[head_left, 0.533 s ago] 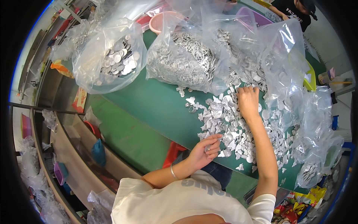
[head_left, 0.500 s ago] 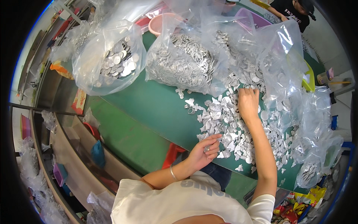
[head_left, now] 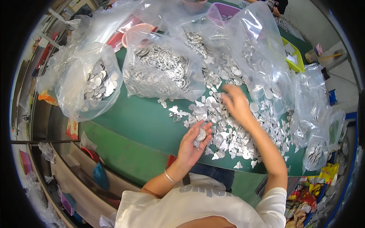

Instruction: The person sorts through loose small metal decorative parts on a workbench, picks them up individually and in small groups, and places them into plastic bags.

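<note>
My left hand [head_left: 187, 150] is turned palm up over the near edge of the table. Several silver metal pieces [head_left: 200, 135], one of them round, rest in its cupped palm and fingers. Smeared by motion, my right hand [head_left: 238, 107] hangs at the far part of a loose pile of small silver metal pieces [head_left: 237, 142]; whether its fingers hold anything is not visible. Flat discs, cross shapes and irregular shapes mix in that pile. Beyond it lies a clear plastic bag [head_left: 224, 41] with more metal pieces spilling from its mouth.
On the green table [head_left: 140, 125] stand a clear bag of ring-shaped pieces [head_left: 163, 70] and a bag of silver discs [head_left: 100, 85]. Behind are a pink bowl [head_left: 133, 34], a purple basin [head_left: 218, 13] and a yellow-green basket [head_left: 294, 60]. Another person [head_left: 279, 5] is at the far right.
My left hand has turned from a pinch to palm up, showing the metal pieces in it. My right hand has lifted from the pile and moved left. The view has shifted.
</note>
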The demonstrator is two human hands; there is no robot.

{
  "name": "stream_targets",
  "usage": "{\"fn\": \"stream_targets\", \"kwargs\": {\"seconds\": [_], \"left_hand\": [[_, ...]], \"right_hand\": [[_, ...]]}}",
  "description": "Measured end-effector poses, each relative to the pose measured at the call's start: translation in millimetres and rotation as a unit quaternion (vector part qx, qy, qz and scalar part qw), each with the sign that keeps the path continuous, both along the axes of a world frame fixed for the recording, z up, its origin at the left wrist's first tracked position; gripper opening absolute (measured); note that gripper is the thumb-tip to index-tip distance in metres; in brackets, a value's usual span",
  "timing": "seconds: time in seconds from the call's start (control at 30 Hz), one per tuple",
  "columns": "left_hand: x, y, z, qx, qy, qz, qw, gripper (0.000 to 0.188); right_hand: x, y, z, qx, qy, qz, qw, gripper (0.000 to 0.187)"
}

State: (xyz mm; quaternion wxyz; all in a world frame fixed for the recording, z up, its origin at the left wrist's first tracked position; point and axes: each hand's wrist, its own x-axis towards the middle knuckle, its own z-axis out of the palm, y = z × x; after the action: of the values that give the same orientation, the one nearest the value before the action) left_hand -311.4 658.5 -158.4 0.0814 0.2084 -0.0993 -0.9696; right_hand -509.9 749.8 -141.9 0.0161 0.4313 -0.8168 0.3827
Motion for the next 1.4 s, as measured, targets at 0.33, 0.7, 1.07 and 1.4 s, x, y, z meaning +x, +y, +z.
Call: {"fn": "stream_targets", "kwargs": {"seconds": [0.33,0.7,1.07,1.4], "left_hand": [[27,-18,0,-0.096,-0.068,0.084,0.990,0.039],[29,-28,-18,0.039,0.082,0.072,0.993,0.054],[21,-28,-21,-0.002,0.132,0.054,0.990,0.063],[23,-30,-13,-0.058,0.086,0.037,0.994,0.052]], "right_hand": [[-68,-32,-44,0.197,0.161,-0.127,0.959,0.056],[-65,-39,-36,0.161,0.050,-0.224,0.960,0.069],[-80,-33,-50,0.128,0.144,-0.189,0.963,0.061],[-82,-28,-50,0.125,0.145,-0.182,0.964,0.046]]}}
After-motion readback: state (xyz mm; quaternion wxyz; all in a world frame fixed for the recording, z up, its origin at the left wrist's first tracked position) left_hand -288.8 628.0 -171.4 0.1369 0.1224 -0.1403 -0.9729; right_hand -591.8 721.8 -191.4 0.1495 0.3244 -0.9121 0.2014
